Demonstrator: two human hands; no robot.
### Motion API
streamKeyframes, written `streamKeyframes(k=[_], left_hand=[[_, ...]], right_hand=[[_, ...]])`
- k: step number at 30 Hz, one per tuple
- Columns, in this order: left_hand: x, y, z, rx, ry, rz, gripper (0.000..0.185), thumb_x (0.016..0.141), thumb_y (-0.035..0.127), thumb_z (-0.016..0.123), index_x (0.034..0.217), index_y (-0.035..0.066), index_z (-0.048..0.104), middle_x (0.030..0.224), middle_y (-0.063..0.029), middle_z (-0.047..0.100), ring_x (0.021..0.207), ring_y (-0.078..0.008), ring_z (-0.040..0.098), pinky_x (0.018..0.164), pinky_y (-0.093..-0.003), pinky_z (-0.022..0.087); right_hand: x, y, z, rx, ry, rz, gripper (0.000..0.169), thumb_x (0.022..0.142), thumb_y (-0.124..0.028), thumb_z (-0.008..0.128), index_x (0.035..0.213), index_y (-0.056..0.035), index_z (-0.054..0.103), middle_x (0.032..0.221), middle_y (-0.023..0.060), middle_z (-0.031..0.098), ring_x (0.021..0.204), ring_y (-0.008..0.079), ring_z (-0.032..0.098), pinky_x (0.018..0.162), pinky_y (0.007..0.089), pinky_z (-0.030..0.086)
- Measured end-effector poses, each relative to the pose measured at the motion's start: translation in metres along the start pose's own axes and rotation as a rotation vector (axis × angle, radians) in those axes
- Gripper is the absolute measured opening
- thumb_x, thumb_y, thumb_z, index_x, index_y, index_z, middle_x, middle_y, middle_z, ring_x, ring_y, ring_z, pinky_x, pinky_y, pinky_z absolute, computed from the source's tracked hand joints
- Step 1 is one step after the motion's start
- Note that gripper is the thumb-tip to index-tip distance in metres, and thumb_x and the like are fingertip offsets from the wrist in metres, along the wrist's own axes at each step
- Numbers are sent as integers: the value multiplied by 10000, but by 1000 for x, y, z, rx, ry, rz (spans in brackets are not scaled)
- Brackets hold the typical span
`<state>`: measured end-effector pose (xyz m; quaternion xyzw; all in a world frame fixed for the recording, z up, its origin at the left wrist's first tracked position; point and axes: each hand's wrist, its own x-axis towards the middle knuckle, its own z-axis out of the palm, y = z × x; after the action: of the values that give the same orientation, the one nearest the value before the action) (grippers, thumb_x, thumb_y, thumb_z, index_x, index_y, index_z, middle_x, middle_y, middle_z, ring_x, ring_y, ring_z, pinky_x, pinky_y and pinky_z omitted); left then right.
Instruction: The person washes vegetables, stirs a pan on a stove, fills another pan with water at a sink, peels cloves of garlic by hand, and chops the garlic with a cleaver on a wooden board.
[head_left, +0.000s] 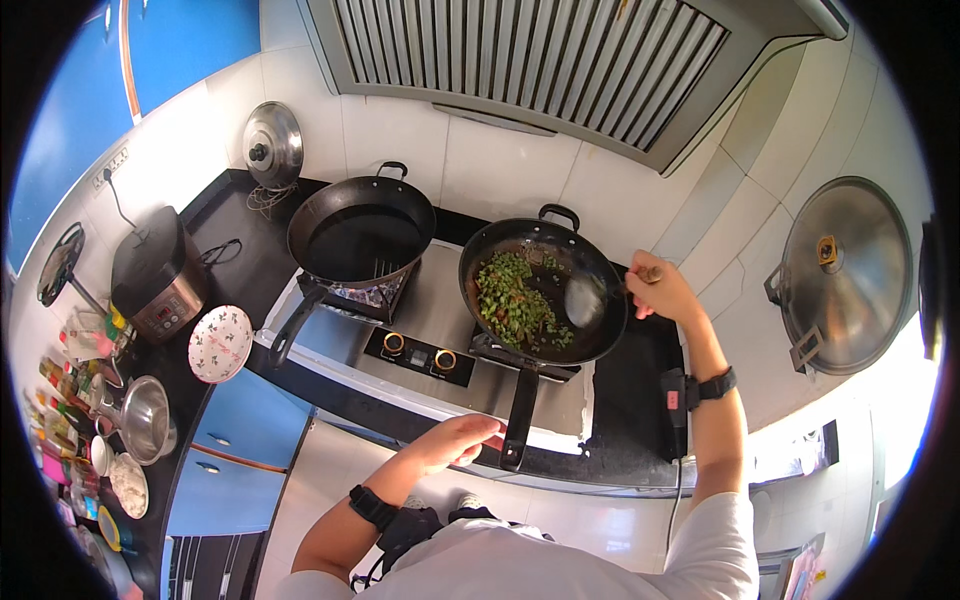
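My right hand (660, 289) grips the wooden-ended handle of a metal turner (585, 301), whose blade rests inside a black wok (596, 244) on the right burner. Chopped green vegetables (517, 304) with brownish bits lie mostly in the wok's left half. Toward me points the wok's long black handle (522, 412). Just left of it is my left hand (457, 444), its fingertips at the handle's edge. Whether they close around the handle I cannot tell. A second black wok (364, 232) sits on the left burner, dark inside, its handle (296, 330) slanting toward the front left.
A patterned plate (220, 343) and a rice cooker (161, 277) stand left on the black counter. Steel bowls (146, 420), a bowl of white food (129, 484) and several bottles crowd the near left. One large lid (847, 277) hangs right; the range hood (517, 67) overhangs the back.
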<state>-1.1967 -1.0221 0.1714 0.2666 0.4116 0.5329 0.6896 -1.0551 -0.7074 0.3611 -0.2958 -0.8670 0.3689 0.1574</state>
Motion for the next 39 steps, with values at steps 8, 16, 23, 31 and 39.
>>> streamKeyframes(k=[8,16,23,31,39], left_hand=[[7,0,9,24,4,-9,306,944,256,536,1174,54,518,850,1,544,525,-34,348,439,-176,266],[0,-3,7,-23,-10,12,259,953,223,514,1155,60,530,943,-44,600,515,-33,330,439,-178,267],[-5,-1,-2,-22,-7,19,246,965,208,482,1161,66,529,1019,-98,616,498,-25,304,440,-168,262],[-19,-7,-15,-86,38,88,270,967,233,474,1172,64,523,1022,-114,612,494,-16,301,439,-156,254],[-45,-23,-39,-136,178,140,339,953,274,498,1189,31,500,1042,-128,607,505,-17,331,456,-159,272]], right_hand=[[26,44,71,524,279,35,220,896,-209,519,762,-38,492,481,97,519,299,148,451,261,271,315],[29,-29,48,82,311,29,207,857,-207,487,751,-30,505,464,79,521,328,160,488,317,274,377],[7,42,49,261,436,156,176,876,-187,487,758,-57,478,488,81,542,336,139,487,319,258,383],[10,-12,108,23,305,-193,173,874,-146,580,806,-21,483,597,92,604,466,148,616,447,272,458],[23,25,24,-186,435,58,169,844,-176,539,786,-25,491,582,94,566,404,182,543,447,323,448]])
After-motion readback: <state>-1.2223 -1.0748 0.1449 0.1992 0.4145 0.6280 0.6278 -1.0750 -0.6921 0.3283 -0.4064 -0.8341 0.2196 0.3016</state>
